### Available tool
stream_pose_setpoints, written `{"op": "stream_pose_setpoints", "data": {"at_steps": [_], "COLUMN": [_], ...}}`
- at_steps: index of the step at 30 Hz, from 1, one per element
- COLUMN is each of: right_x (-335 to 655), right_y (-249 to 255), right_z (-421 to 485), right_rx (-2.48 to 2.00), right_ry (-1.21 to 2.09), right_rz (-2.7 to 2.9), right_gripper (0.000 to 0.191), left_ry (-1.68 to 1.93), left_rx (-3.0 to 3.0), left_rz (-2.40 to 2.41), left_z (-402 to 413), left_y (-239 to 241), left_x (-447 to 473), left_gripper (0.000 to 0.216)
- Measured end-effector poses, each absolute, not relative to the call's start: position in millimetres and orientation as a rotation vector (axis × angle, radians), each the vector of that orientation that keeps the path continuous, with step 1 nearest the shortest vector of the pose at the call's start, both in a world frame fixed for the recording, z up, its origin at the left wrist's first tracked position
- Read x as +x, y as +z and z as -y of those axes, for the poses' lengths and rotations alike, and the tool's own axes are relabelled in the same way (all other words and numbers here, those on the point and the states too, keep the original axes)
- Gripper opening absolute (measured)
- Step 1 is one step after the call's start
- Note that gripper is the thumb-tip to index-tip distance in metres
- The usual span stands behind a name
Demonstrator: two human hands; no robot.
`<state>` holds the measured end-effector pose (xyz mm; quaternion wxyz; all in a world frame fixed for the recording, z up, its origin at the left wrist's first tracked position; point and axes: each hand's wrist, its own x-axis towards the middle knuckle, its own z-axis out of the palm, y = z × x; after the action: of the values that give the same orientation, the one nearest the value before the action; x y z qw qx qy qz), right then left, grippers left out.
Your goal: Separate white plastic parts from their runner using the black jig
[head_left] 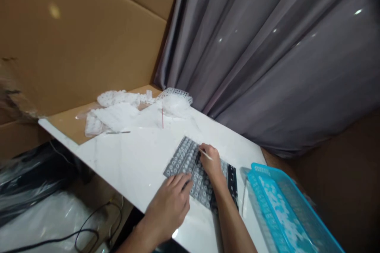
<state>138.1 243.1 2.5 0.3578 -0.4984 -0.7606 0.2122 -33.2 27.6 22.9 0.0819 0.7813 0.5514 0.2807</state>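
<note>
On the white table lies a dark sheet (179,157) covered with rows of pale, ring-like pieces. My right hand (210,159) is over the upper middle of this sheet, its fingers closed around a thin pale stick-like tool (206,154). What the tool's tip touches is hidden by the fingers. At the sheet's near left edge rests my left hand (175,197), fingers laid over the edge and the thumb apart from them. A dark gap shows between thumb and fingers, and I see nothing held there. My right forearm covers part of the sheet.
A blue plastic basket (261,170) with white pieces inside stands at the right. White lacy material (118,114), a clear perforated tray (182,94) and a thin metal tool (118,132) lie at the back left. Cardboard (89,39) and a grey curtain (237,47) border the table (118,162).
</note>
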Motion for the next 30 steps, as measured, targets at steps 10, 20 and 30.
{"op": "stream_pose_setpoints", "data": {"at_steps": [10,20,30], "right_x": [147.5,138.9,135.0], "right_y": [-6.7,1.0,5.5], "right_z": [-263.9,-254.7,-250.1], "right_rx": [-1.207,-1.041,-1.095], "right_ry": [0.670,0.814,0.688], "right_rz": [1.593,1.745,1.920], "right_gripper": [0.038,0.018,0.019], "left_ry": [0.851,0.951,0.880], "left_rx": [2.501,2.535,2.458], "left_rz": [-1.634,-1.617,-1.635], "left_z": [-40.5,-42.1,-34.2], "left_y": [-2.0,-11.7,4.0], "left_x": [-35.4,-37.5,-35.8], "left_gripper": [0.053,0.057,0.058]}}
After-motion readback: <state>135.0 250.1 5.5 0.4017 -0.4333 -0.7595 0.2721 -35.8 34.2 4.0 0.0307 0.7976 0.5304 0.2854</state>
